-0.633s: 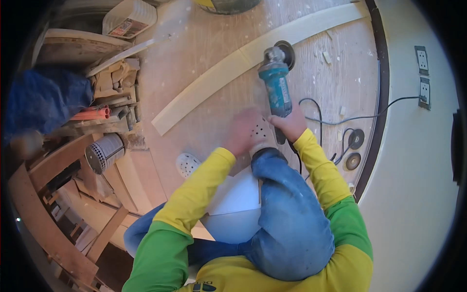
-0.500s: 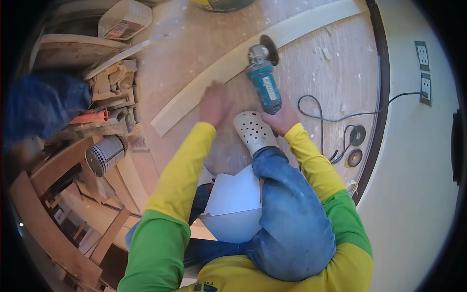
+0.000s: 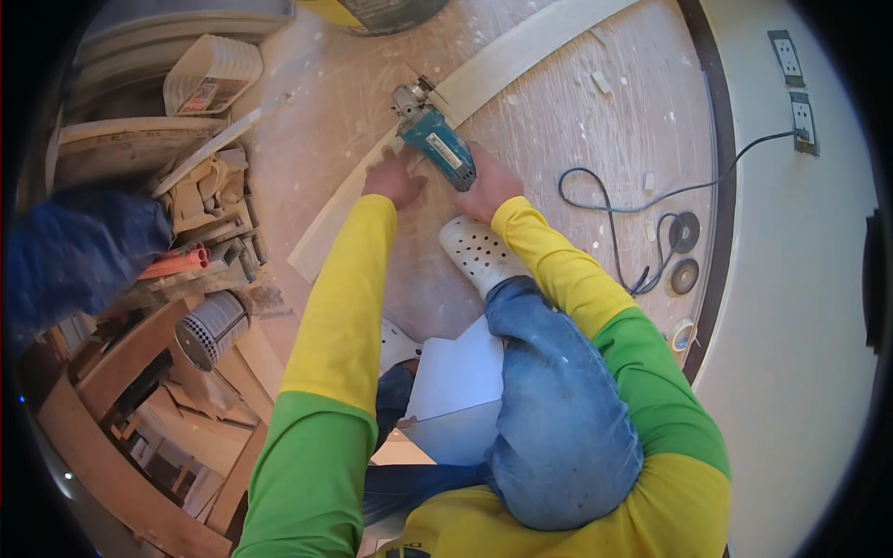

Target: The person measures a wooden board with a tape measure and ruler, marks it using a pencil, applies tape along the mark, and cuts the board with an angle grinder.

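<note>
A teal angle grinder [image 3: 433,139] with a metal head and a disc is held over a long pale wooden strip [image 3: 507,70]. My right hand [image 3: 488,184] is closed round the rear of its body. My left hand [image 3: 394,179] lies on the strip just left of the grinder, thumb and fingers apart. The disc shows almost edge-on beside the strip; I cannot tell whether it touches the wood. My foot in a white clog [image 3: 479,251] stands on the floor just below the right hand.
A dark cord [image 3: 651,206] runs to a wall outlet [image 3: 804,121] on the right. Two round discs [image 3: 684,232] and a tape roll [image 3: 682,335] lie by the wall. On the left are wood scraps [image 3: 209,186], a can [image 3: 212,330] and a white bucket [image 3: 212,76]. A dark bucket [image 3: 386,14] stands ahead.
My right hand has swung the grinder left, bringing its head over the strip. My left hand has come down onto the wood. The view has shifted slightly.
</note>
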A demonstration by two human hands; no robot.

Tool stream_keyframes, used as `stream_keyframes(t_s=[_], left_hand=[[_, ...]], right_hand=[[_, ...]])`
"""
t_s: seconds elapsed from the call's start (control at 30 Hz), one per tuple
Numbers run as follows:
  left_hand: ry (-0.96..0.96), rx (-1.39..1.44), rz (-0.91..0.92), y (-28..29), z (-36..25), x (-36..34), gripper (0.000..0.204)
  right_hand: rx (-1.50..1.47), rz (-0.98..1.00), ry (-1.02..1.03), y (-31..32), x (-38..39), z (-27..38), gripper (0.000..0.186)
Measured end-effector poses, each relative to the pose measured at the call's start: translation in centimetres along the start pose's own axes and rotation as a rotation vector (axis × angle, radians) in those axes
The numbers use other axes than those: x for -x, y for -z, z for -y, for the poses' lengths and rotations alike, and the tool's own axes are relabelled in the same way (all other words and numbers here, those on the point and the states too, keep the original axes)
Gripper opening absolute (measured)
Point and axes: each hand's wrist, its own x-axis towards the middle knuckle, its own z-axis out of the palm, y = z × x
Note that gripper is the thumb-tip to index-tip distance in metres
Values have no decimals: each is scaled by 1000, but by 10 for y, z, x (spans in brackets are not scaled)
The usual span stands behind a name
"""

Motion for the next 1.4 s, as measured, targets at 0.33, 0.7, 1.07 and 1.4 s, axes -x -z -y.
stream_keyframes(t_s=[0.33,0.7,1.07,1.4], left_hand=[[17,-67,-20,-7,1,-16,69],[45,7,79,2,-3,-19,65],[65,9,50,-4,-1,-22,67],[57,28,48,-3,1,-21,68]], right_hand=[[32,-53,58,-19,-4,0,65],[72,45,0,-9,-7,8,69],[116,60,-17,-7,-8,9,70],[111,85,-36,-3,-7,15,70]])
